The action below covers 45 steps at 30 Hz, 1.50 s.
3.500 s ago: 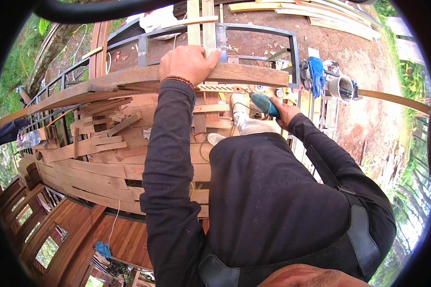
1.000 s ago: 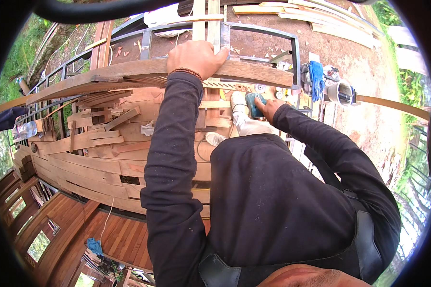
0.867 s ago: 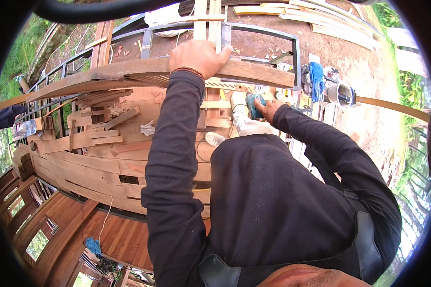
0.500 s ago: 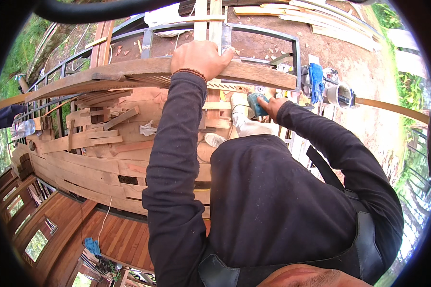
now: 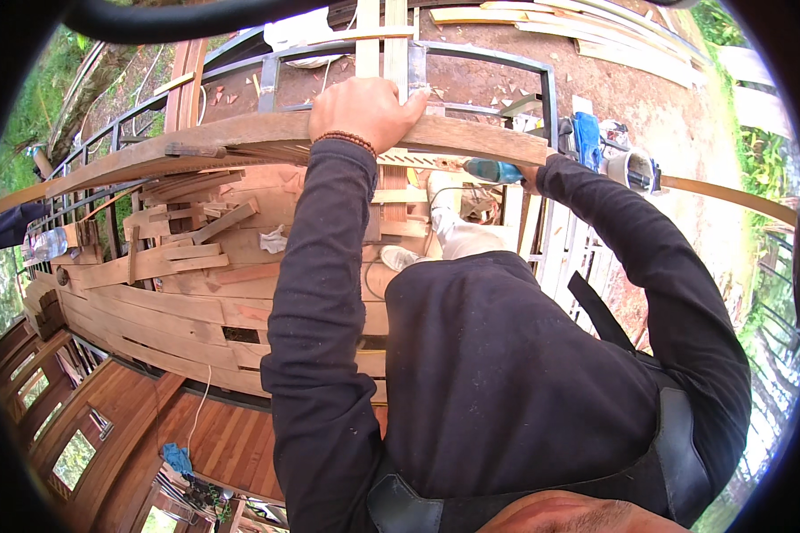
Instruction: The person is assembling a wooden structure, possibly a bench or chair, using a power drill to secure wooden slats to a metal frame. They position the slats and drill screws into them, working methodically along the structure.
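Across the far middle of the scene stretches a long brown wooden board (image 5: 480, 136), the person's left hand (image 5: 369, 111) wrapped over its edge. By its right end, the partly hidden right hand (image 5: 531, 180) grips a teal handheld power tool (image 5: 493, 171). Farther right, blue gloves (image 5: 587, 138) sit near a round greyish bucket (image 5: 615, 167).

We list: one long, brown wooden plank (image 5: 476, 136), running crosswise from the far left to its cut right end; one teal-bodied handheld power tool (image 5: 492, 171), held sideways close by that end, nose pointing left, rear partly hidden.
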{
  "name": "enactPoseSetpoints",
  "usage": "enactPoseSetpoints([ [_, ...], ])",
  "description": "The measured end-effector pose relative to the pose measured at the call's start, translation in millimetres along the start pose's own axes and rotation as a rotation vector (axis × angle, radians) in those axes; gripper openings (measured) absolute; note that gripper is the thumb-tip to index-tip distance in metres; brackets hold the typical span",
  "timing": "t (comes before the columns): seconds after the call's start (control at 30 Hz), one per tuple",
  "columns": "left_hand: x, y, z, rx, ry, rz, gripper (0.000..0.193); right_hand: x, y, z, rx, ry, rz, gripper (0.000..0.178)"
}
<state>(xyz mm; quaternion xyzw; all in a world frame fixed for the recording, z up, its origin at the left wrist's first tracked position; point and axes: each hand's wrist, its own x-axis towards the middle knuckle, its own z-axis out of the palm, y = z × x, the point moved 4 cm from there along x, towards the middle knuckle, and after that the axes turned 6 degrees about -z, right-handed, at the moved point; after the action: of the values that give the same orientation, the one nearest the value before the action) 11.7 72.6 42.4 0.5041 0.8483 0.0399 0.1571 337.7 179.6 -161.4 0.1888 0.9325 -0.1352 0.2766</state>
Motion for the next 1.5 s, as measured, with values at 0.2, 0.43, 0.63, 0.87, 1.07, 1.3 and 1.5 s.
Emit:
enactPoseSetpoints([
  [0.2, 3, 4, 0, -0.016, -0.011, 0.019, 0.056, 22, 37, 42, -0.179, -0.230, 0.058, 0.028],
  [0.43, -1, 0, 0, 0.002, -0.048, -0.042, 0.056, 31, 30, 23, -0.008, -0.373, 0.263, 0.027],
  [0.63, 5, 6, 1, 0.005, -0.029, -0.013, 0.055, 48, 75, 81, 0.304, -0.444, 0.410, 0.028],
  [0.87, 5, 4, 2, 0.039, -0.028, -0.029, 0.060, 25, 31, -31, 0.114, -0.227, 0.134, 0.029],
  [1.07, 11, 4, 1, 0.025, -0.015, -0.036, 0.054, 18, 28, -50, 0.167, -0.096, 0.075, 0.058],
  [1.3, 13, 4, 1, 0.042, 0.003, -0.015, 0.054, 0, 46, -8, 0.360, 0.079, 0.111, 0.070],
  [1.5, 11, 6, -2, 0.024, -0.009, -0.009, 0.054, -21, 13, 4, 0.390, 0.062, 0.260, 0.070],
])
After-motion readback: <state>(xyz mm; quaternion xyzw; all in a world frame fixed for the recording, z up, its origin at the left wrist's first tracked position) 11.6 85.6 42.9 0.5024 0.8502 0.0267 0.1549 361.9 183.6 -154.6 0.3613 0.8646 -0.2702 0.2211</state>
